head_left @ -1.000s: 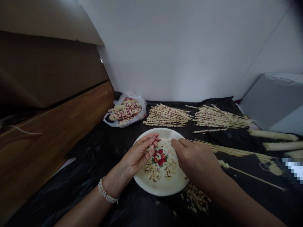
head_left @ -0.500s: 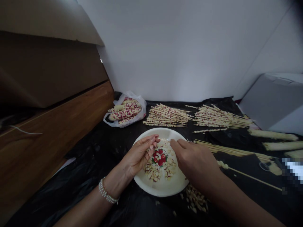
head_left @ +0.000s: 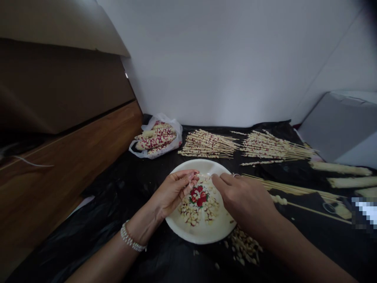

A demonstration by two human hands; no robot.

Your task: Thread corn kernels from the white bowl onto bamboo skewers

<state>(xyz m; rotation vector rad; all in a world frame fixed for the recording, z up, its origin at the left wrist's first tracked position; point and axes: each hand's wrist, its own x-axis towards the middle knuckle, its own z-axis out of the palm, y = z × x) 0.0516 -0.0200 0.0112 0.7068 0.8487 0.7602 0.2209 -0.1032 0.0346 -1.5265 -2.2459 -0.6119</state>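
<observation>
White bowl [head_left: 193, 237] beneath, we see the skewer [head_left: 318, 212] pinched at its far end in the left hand [head_left: 173, 192] and gripped in the closed right hand [head_left: 247, 196]. We judge the two kernel-covered bundles [head_left: 203, 144] done; loose kernels [head_left: 191, 217] and bare sticks [head_left: 294, 188] remain.

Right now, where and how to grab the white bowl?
Likely the near rim of the white bowl, from the wearer's side: that curved edge is uncovered, while the left hand and right hand reach over its sides. Keep it level; loose kernels lie inside.
</observation>
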